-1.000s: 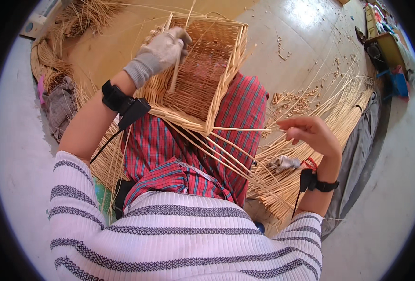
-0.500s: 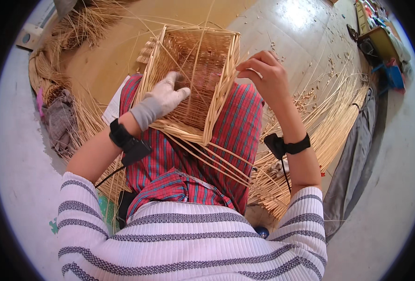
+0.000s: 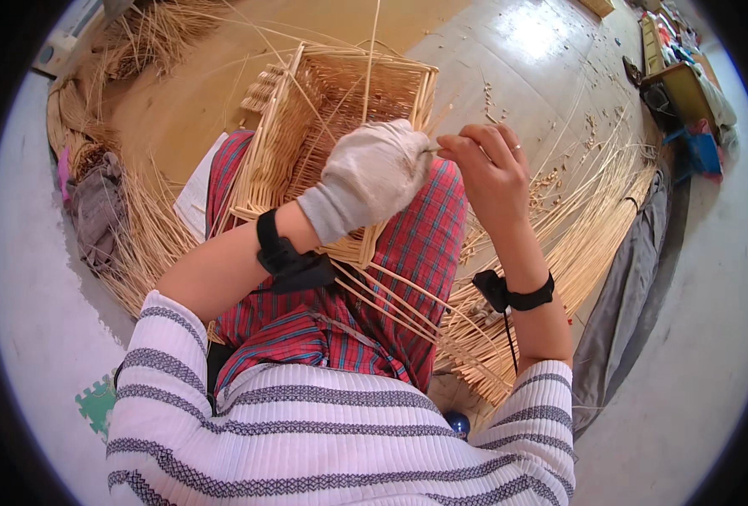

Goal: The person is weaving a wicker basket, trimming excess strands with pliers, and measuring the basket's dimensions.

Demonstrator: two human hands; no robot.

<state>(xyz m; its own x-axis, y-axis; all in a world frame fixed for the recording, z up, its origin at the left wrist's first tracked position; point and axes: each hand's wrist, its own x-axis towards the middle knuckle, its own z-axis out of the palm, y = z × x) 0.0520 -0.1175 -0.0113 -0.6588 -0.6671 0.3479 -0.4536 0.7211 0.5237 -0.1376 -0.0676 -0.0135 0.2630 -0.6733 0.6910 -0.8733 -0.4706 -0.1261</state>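
Note:
A rectangular woven wicker basket (image 3: 273, 143) rests on red checked fabric (image 3: 416, 244) across my lap, with long loose canes (image 3: 382, 295) below it. Over its near right part, my left hand (image 3: 370, 173), in a pale glove, is closed with its back toward me, hiding its fingertips and what they hold. Just right of it my bare right hand (image 3: 488, 173) pinches what looks like a thin cane strand at the glove's edge. Thin strands (image 3: 370, 67) rise across the basket's far rim.
Bundled canes (image 3: 593, 244) and a grey cloth (image 3: 623, 287) lie at my right; loose canes (image 3: 150, 244) and a dark cloth (image 3: 96, 211) at my left. Small cut pieces (image 3: 551, 177) litter the floor. A cluttered yellow-green furniture piece (image 3: 682, 88) stands far right.
My left hand has moved from inside the basket rightward over its rim. My right hand has risen from the lower right to meet it and closed in a pinch.

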